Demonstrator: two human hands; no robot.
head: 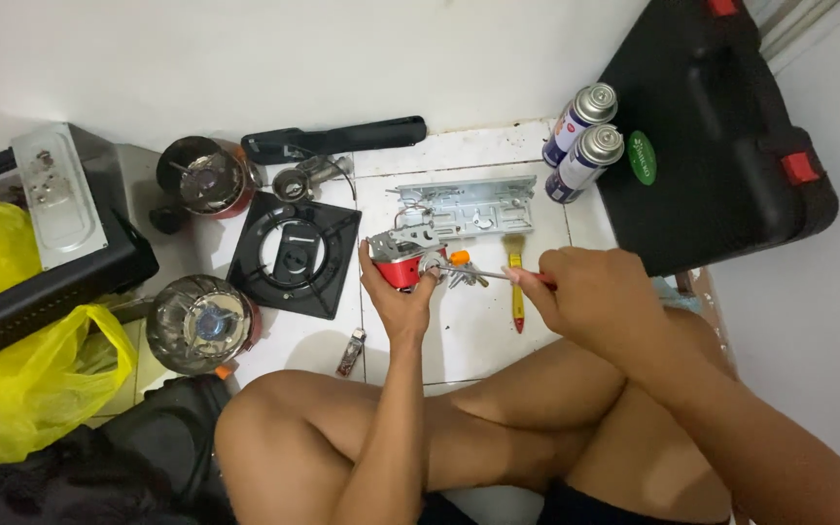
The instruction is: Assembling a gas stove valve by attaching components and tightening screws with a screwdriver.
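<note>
Person sits cross-legged on the tiled floor (469, 340), work held just above it between the knees. Left hand (396, 292) is closed around a small red-and-metal valve assembly (402, 261), fingers wrapped from below, apparently to keep it from turning. Right hand (590, 292) is closed on a screwdriver (498, 276), shaft running leftward so the tip meets the assembly at the left hand's fingertips; the near-horizontal grip suits driving a side-facing screw.

Just beyond the left hand lies a bare metal bracket plate (469, 206). A yellow-handled brush (516, 287) lies under the screwdriver shaft, within easy reach. Left of the left hand: black burner grate (294, 255), two round burner heads (201, 323) (204, 177). Beyond the right hand stand two gas canisters (583, 136) beside a black case (721, 126). Small lighter (350, 352) lies near the left wrist
</note>
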